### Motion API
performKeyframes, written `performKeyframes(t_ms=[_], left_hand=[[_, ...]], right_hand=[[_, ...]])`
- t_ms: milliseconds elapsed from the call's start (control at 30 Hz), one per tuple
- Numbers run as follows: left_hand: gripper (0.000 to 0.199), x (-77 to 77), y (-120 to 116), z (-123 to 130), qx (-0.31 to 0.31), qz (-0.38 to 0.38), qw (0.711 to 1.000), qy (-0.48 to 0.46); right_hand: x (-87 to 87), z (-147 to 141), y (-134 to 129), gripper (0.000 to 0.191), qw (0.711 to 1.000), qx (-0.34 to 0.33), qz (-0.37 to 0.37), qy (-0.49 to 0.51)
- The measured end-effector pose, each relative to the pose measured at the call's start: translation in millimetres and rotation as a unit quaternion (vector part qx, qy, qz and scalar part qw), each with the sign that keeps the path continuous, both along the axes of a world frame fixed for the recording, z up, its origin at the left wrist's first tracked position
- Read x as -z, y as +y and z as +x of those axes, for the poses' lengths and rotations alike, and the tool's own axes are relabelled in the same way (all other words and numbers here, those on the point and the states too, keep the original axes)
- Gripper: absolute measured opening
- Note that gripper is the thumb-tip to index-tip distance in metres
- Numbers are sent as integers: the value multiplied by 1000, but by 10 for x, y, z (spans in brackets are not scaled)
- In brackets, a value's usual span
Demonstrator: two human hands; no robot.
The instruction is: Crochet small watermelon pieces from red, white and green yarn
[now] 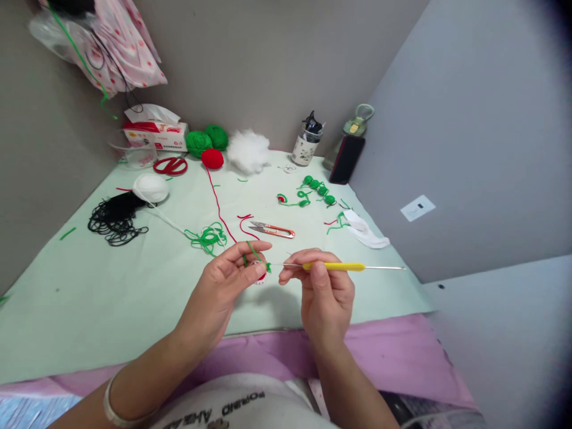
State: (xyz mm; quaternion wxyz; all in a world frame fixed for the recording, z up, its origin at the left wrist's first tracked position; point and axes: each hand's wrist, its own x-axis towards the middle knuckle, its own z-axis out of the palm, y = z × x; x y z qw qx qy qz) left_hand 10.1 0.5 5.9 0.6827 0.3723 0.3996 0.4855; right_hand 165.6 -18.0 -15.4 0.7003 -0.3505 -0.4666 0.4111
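Note:
My left hand (232,271) pinches a small crochet piece (260,277) in red, white and green between thumb and fingers. Green yarn (252,250) runs over its index finger down to the piece. My right hand (324,292) is closed around the yellow handle of a crochet hook (339,266), held level. The hook's thin left end reaches the green stitches at my left thumb; its other metal tip points right. Most of the crochet piece is hidden behind my left fingers. Just beyond my hands lie thread snips (273,229) with orange handles.
A green yarn tangle (208,238), black yarn (117,217) and a white yarn ball (152,188) lie left. Behind are a red ball (212,158), stuffing (248,151), red scissors (170,165) and a tissue box (167,137). Green crocheted pieces (318,189), a phone (347,159) and a jar (306,146) stand right.

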Motion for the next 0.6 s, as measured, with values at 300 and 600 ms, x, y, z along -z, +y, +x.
performKeyframes(t_ms=[300, 600], left_hand=[[20, 8, 0, 8, 10, 4, 1000, -6], [18, 26, 1, 4, 9, 10, 1000, 0]], right_hand=[[-16, -2, -3, 22, 1000, -10, -5, -1], [-13, 3, -18, 22, 1000, -18, 3, -16]])
